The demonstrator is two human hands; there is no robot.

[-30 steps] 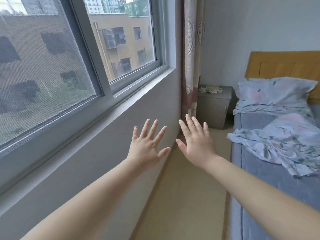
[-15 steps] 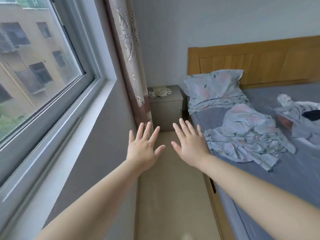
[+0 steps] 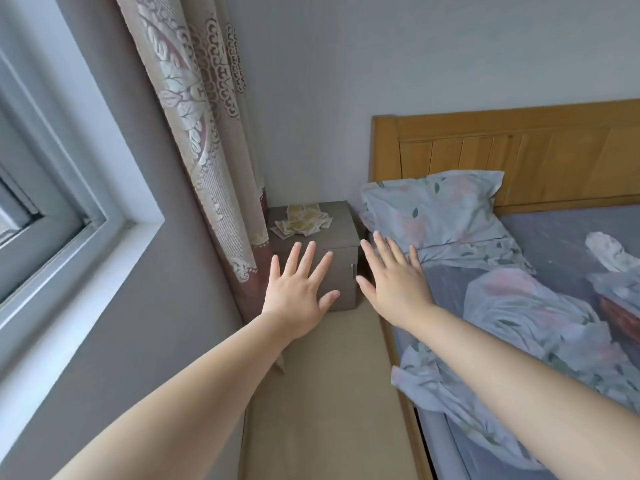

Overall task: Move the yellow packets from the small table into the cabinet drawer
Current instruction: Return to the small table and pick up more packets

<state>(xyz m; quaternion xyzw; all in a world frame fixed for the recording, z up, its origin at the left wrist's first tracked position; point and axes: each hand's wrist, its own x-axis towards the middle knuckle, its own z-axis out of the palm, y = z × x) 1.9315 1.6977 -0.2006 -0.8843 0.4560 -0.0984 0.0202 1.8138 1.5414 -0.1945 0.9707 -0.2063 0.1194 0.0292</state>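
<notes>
Several yellow packets [image 3: 300, 221] lie in a loose heap on top of a small grey bedside cabinet [image 3: 337, 237] in the corner between curtain and bed. The cabinet's front is closed, with a small handle on its right edge. My left hand [image 3: 299, 292] and my right hand [image 3: 394, 280] are stretched out in front of me with fingers spread and straight. Both are empty, held in the air short of the cabinet and touching nothing.
A patterned curtain [image 3: 207, 140] hangs left of the cabinet beside the window frame [image 3: 79, 216]. To the right stands a bed with a wooden headboard [image 3: 519, 150], a floral pillow [image 3: 433, 206] and a crumpled sheet [image 3: 519, 323]. A narrow beige floor strip [image 3: 329, 393] leads to the cabinet.
The view has swung right from the window toward the bed corner and come closer to the cabinet. Both hands stay outstretched and spread, holding nothing.
</notes>
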